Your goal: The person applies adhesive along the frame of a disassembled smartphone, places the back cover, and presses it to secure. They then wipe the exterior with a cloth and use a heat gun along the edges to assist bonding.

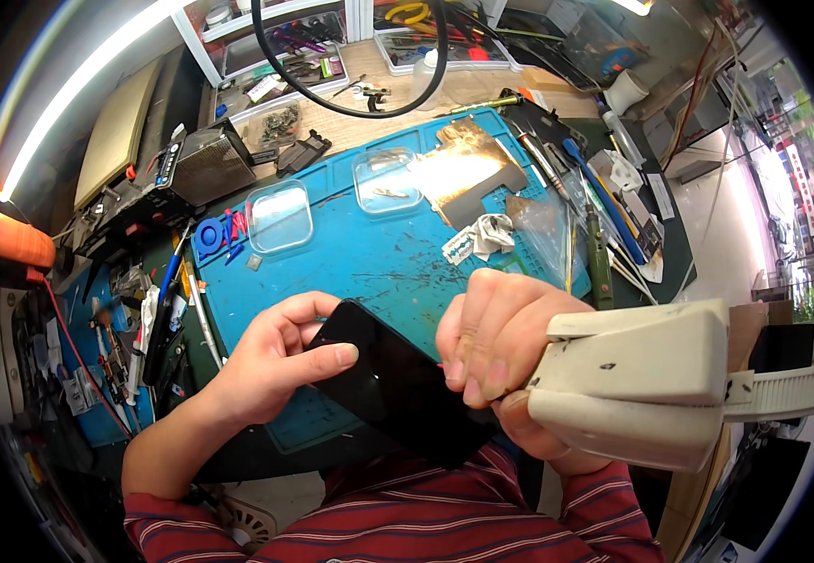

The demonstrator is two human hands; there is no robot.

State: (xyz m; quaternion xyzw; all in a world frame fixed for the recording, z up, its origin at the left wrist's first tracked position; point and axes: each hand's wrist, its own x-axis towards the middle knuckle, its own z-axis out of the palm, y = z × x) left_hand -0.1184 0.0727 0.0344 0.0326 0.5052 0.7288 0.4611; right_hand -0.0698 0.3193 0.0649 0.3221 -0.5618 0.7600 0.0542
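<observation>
A black smartphone (398, 385) lies tilted in front of me, its dark glossy face up, above the near edge of the blue work mat (332, 272). My left hand (285, 352) grips its upper left end, thumb on the face and fingers behind. Beside the phone's right edge, my right hand (506, 347) is closed in a pinch. A tiny red spot shows by its fingertips, but what they hold is hidden. The cream plastic housing (632, 385) of a jointed arm covers part of the right hand and wrist.
On the mat stand two clear plastic boxes (280, 218), a shiny metal plate (477, 183) and crumpled tissue with a razor blade (459, 247). Tweezers and pens (604, 197) crowd the right side. More tools (135, 347) lie left, near a black device (202, 167). A black cable (271, 56) loops overhead.
</observation>
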